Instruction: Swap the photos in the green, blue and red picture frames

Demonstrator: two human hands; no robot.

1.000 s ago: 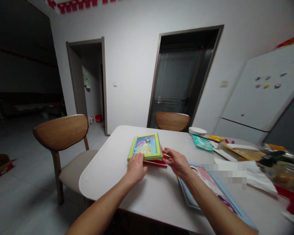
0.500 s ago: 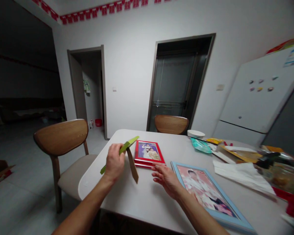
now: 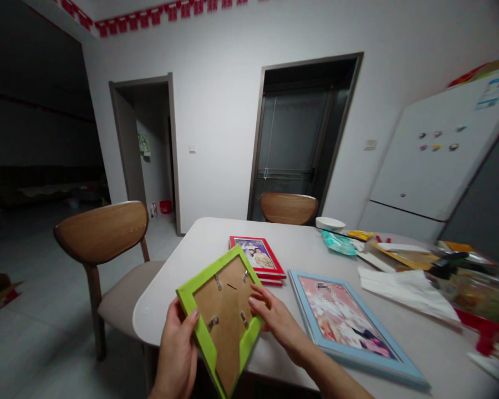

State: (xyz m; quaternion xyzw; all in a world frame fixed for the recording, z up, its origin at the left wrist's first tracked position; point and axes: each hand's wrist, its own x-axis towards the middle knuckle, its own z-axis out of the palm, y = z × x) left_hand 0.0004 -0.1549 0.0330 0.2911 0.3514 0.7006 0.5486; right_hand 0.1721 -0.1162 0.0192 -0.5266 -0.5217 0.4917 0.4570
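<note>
A green picture frame (image 3: 222,316) is held above the near table edge with its brown cardboard back facing me. My left hand (image 3: 178,349) grips its lower left side, thumb on the green border. My right hand (image 3: 274,318) holds the right side, fingertips pressed on the back board near the metal clips. Behind it a red picture frame (image 3: 258,257) lies on a small stack of red frames. A larger blue picture frame (image 3: 341,321) lies flat to the right.
The white table (image 3: 183,266) has a rounded near-left corner. Wooden chairs stand at the left (image 3: 102,233) and far side (image 3: 289,206). Papers (image 3: 407,285), a teal packet (image 3: 336,242), a white bowl (image 3: 330,223) and clutter fill the right. A fridge (image 3: 436,160) stands behind.
The green frame was lifted off the red stack by my left hand, turned over and brought toward me. My right hand came off the table and took hold of its right side.
</note>
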